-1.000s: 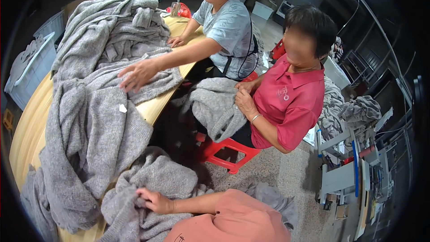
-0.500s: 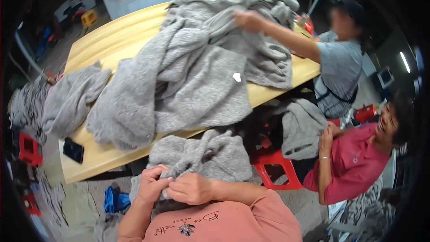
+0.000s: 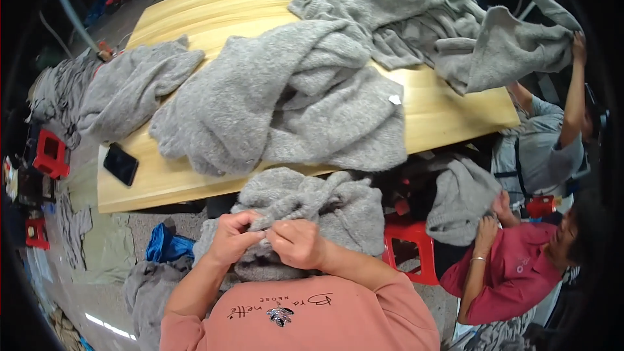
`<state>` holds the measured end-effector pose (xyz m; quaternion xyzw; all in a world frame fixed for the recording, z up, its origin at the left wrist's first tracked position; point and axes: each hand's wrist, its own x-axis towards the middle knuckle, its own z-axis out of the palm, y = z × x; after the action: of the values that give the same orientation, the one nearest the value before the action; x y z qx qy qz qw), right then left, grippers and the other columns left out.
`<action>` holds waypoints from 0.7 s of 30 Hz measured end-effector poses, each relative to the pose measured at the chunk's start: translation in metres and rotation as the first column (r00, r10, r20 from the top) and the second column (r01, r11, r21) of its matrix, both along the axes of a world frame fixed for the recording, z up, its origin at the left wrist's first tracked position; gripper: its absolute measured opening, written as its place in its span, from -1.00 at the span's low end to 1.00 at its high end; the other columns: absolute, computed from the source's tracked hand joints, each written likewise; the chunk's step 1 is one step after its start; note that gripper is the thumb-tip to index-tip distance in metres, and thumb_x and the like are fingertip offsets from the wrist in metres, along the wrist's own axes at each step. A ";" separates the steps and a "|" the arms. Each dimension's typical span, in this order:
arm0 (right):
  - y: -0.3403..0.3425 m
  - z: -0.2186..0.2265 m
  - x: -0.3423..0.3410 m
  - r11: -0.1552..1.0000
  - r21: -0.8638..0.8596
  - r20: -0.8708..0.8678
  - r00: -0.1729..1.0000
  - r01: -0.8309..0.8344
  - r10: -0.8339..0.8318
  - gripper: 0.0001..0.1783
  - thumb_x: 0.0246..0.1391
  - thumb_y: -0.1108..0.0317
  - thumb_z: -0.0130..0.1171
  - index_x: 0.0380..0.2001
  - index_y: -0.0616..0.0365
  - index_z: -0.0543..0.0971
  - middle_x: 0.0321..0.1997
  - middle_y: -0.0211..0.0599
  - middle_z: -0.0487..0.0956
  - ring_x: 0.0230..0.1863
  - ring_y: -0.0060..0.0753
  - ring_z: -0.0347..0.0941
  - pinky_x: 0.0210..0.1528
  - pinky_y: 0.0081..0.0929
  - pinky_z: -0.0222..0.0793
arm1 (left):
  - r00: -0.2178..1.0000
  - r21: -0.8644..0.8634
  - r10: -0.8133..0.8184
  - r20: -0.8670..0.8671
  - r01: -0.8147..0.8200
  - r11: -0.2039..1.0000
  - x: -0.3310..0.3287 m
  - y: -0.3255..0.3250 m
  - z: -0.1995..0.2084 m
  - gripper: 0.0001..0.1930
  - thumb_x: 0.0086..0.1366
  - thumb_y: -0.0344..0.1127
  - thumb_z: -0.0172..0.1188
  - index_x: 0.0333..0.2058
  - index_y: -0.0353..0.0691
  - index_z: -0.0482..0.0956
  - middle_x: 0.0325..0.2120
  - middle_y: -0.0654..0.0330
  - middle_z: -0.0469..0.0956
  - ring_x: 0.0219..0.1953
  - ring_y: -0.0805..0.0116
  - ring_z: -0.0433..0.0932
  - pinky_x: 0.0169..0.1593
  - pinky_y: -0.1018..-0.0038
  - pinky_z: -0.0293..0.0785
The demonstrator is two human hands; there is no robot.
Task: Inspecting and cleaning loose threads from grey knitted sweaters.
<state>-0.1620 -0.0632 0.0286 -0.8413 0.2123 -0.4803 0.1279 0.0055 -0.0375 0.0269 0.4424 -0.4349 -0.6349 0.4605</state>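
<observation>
A fuzzy grey knit garment (image 3: 344, 211) lies bunched in my lap, just below the table's near edge. My left hand (image 3: 235, 235) pinches a rolled edge of it between thumb and fingers. Close beside it, my right hand (image 3: 296, 242) is closed on the same edge, the fingertips of both hands almost meeting. Whether something small sits between the fingers cannot be made out. Beyond my hands, a grey knit piece with a white tag (image 3: 351, 117) is spread in folds on the wooden table (image 3: 214, 3).
A phone (image 3: 121, 164) and another grey garment (image 3: 136, 88) lie at the table's left. A larger knit heap (image 3: 390, 0) covers the far side. At right, one co-worker lifts a grey knit (image 3: 513, 49); another handles a garment (image 3: 461, 201) beside a red stool (image 3: 413, 247).
The view has shifted. The co-worker at far right has pulled a grey knit from the heap and raised it. My hands keep gripping the garment's edge, now slightly closer together.
</observation>
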 end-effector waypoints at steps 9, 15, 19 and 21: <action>-0.007 0.004 -0.008 0.930 0.331 0.051 0.987 -0.159 0.150 -0.92 -0.31 0.56 0.02 -0.64 0.21 0.34 -0.57 -0.28 0.32 -0.57 -0.23 0.33 -0.59 -0.41 0.26 | 0.997 -0.073 0.026 0.070 -0.021 0.997 0.000 0.011 -0.004 -0.94 -0.09 -0.59 0.15 -0.55 -0.37 0.47 -0.55 0.26 0.47 -0.51 0.59 0.35 -0.43 0.66 0.25; -0.013 0.001 -0.008 0.822 0.518 0.057 0.969 -0.236 0.242 -0.87 -0.34 0.58 0.04 -0.59 0.21 0.35 -0.47 -0.20 0.42 -0.50 -0.08 0.37 -0.51 -0.32 0.28 | 0.952 -0.293 0.160 0.260 -0.080 0.953 -0.006 0.013 0.000 -0.94 -0.04 -0.63 0.05 -0.55 -0.37 0.46 -0.52 0.19 0.50 -0.54 0.59 0.37 -0.50 0.68 0.27; -0.007 -0.009 -0.006 0.682 0.692 0.146 0.971 -0.236 0.188 -0.83 -0.32 0.58 -0.01 -0.51 0.23 0.33 -0.57 -0.09 0.36 -0.50 0.04 0.34 -0.48 -0.21 0.24 | 0.910 -0.342 0.199 0.364 -0.068 0.937 -0.008 0.011 0.004 -0.92 -0.03 -0.60 0.01 -0.52 -0.36 0.47 -0.50 0.18 0.52 -0.47 0.52 0.42 -0.36 0.63 0.32; -0.007 -0.015 -0.003 0.755 0.634 0.112 0.986 -0.167 0.124 -0.85 -0.29 0.55 -0.03 -0.51 0.23 0.33 -0.55 -0.08 0.37 -0.49 0.04 0.35 -0.48 -0.20 0.24 | 0.821 -0.449 0.253 0.512 0.004 0.894 -0.007 0.010 0.002 -0.92 -0.03 -0.60 0.01 -0.52 -0.35 0.47 -0.52 0.16 0.53 -0.48 0.47 0.45 -0.37 0.60 0.35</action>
<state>-0.1651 -0.0703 0.0131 -0.7453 0.2935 -0.3938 0.4509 -0.0017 -0.0278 0.0291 0.5234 -0.6485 -0.3333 0.4408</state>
